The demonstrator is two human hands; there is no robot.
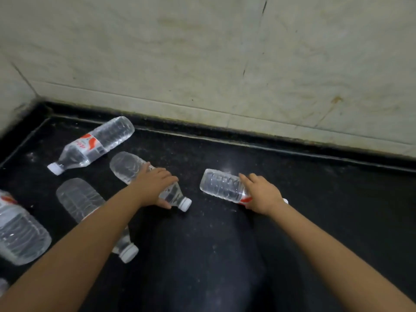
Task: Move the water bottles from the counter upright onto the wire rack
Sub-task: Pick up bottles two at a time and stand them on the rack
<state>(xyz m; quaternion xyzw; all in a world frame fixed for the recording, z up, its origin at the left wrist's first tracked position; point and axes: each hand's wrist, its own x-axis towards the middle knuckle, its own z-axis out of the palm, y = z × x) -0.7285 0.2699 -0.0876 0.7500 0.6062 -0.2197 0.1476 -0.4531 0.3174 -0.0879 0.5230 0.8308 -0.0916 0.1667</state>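
Observation:
Several clear water bottles with white caps and red-and-white labels lie on their sides on the black counter (225,255). My left hand (155,185) is closed over the middle of one bottle (128,165), whose cap points toward me. My right hand (261,194) grips the label end of another bottle (219,184) lying to the right. A third bottle (94,145) lies near the back left corner. A fourth bottle (78,199) is partly hidden under my left forearm. A fifth bottle (18,235) lies at the left edge. The wire rack is out of view.
A pale marble wall (225,52) rises behind the counter, with a side wall (11,97) forming a corner at the left. A raised black lip (247,136) runs along the counter's back edge.

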